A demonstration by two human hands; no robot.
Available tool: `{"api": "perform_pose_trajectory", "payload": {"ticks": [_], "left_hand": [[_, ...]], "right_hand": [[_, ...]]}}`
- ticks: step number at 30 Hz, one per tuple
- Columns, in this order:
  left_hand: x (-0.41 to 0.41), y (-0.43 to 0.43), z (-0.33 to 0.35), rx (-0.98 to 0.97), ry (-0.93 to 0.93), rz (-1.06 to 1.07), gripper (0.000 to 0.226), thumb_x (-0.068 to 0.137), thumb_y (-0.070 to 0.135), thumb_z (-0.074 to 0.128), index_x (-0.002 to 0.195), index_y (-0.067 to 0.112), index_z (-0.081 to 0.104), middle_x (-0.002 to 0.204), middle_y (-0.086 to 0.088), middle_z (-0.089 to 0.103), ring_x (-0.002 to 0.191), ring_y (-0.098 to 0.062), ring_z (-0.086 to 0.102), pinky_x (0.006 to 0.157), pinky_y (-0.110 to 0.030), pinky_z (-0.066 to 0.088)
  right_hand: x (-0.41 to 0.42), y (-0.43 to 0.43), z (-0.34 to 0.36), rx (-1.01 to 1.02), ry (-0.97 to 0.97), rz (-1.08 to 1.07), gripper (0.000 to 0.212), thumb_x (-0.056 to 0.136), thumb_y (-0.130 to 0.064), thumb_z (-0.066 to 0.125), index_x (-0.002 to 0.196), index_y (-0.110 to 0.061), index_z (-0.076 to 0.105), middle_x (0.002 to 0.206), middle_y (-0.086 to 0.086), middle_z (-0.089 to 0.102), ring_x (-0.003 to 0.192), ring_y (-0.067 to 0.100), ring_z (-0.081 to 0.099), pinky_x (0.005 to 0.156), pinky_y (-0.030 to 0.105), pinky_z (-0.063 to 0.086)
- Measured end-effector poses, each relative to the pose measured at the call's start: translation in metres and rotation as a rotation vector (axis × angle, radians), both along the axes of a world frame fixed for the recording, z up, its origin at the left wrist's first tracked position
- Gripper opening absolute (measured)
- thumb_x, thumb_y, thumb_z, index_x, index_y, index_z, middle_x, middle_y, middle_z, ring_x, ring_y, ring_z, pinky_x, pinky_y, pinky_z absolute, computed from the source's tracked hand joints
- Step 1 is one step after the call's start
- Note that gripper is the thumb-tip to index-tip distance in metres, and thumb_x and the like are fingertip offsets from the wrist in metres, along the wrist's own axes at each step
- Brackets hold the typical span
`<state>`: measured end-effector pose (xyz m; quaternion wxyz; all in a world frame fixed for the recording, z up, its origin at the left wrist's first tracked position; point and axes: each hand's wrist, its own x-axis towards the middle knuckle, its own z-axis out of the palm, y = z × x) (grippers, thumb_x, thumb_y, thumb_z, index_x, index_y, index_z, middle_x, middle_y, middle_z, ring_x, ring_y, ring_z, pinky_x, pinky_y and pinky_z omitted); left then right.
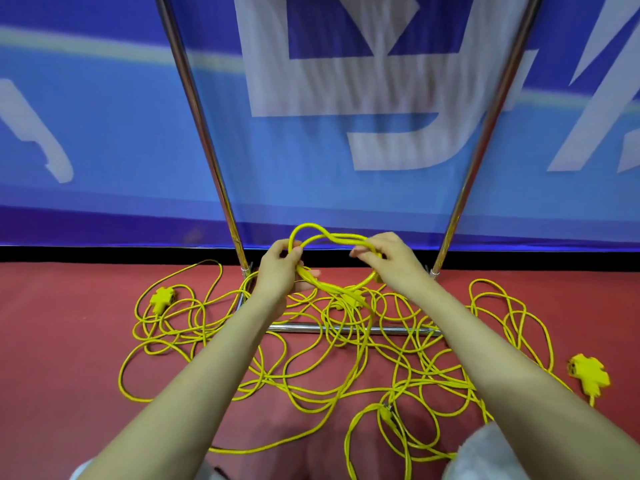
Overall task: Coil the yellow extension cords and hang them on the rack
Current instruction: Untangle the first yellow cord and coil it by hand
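Several yellow extension cords (304,362) lie tangled on the red floor around the foot of a chrome rack (349,329). I hold a small coil of cord (332,239) up in front of the rack. My left hand (282,268) grips the coil's left side, with the cord trailing down from it to the pile. My right hand (388,259) pinches the coil's right side. Yellow multi-outlet ends lie at the left (162,299), in the middle (351,299) and at the far right (588,377).
The rack's two chrome uprights (202,133) (485,133) slant up out of view, and its top bar is not visible. Behind stands a blue banner wall (104,150) with white lettering. A white fuzzy slipper (485,455) shows at the bottom right.
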<state>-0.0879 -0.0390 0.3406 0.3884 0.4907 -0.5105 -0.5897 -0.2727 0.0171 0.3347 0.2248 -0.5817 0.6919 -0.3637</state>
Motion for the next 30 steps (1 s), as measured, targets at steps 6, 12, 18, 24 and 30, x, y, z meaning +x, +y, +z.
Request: {"api": "perform_pose_trajectory", "payload": {"ticks": [6, 12, 18, 24, 30], "left_hand": [[-0.013, 0.008, 0.003, 0.003, 0.015, -0.126, 0.034, 0.097, -0.002, 0.044, 0.12, 0.023, 0.047, 0.085, -0.005, 0.049, 0.062, -0.011, 0.067, 0.056, -0.026, 0.054], [-0.023, 0.013, -0.006, -0.103, -0.016, -0.336, 0.062, 0.089, -0.012, 0.054, 0.133, 0.03, 0.045, 0.092, -0.006, 0.052, 0.074, -0.02, 0.069, 0.075, -0.037, 0.058], [-0.028, 0.009, -0.017, -0.5, -0.435, -0.269, 0.06, 0.082, -0.002, 0.068, 0.136, 0.018, 0.051, 0.091, -0.005, 0.061, 0.075, -0.021, 0.064, 0.074, -0.032, 0.056], [-0.019, -0.004, -0.023, -0.385, -0.554, -0.087, 0.018, 0.083, 0.009, 0.063, 0.098, 0.011, 0.053, 0.086, -0.003, 0.063, 0.073, -0.02, 0.059, 0.067, -0.03, 0.05], [-0.006, -0.009, -0.03, -0.281, -0.328, -0.216, 0.013, 0.096, 0.013, 0.054, 0.083, 0.01, 0.056, 0.068, 0.0, 0.059, 0.067, -0.022, 0.063, 0.071, -0.042, 0.052]], "right_hand": [[-0.005, 0.005, 0.007, 0.143, 0.304, -0.119, 0.026, 0.092, -0.039, 0.057, 0.104, -0.023, 0.072, 0.095, 0.006, 0.037, 0.108, 0.028, 0.037, 0.091, 0.032, 0.033], [-0.01, 0.01, 0.016, 0.175, 0.252, -0.101, 0.028, 0.091, -0.038, 0.059, 0.085, -0.013, 0.069, 0.069, -0.002, 0.052, 0.073, 0.017, 0.056, 0.063, 0.028, 0.038], [-0.013, 0.009, 0.027, 0.032, -0.74, -0.12, 0.024, 0.095, -0.021, 0.056, 0.077, -0.006, 0.063, 0.074, 0.005, 0.057, 0.064, 0.014, 0.054, 0.067, 0.028, 0.06], [-0.022, 0.007, 0.025, -0.112, -0.481, -0.188, 0.018, 0.096, -0.018, 0.053, 0.082, -0.016, 0.064, 0.084, 0.002, 0.062, 0.072, 0.013, 0.059, 0.073, 0.026, 0.052], [-0.039, 0.005, 0.02, -0.162, -0.272, -0.376, 0.007, 0.086, -0.014, 0.066, 0.089, -0.014, 0.06, 0.076, -0.004, 0.059, 0.079, 0.019, 0.06, 0.072, 0.026, 0.045]]}}
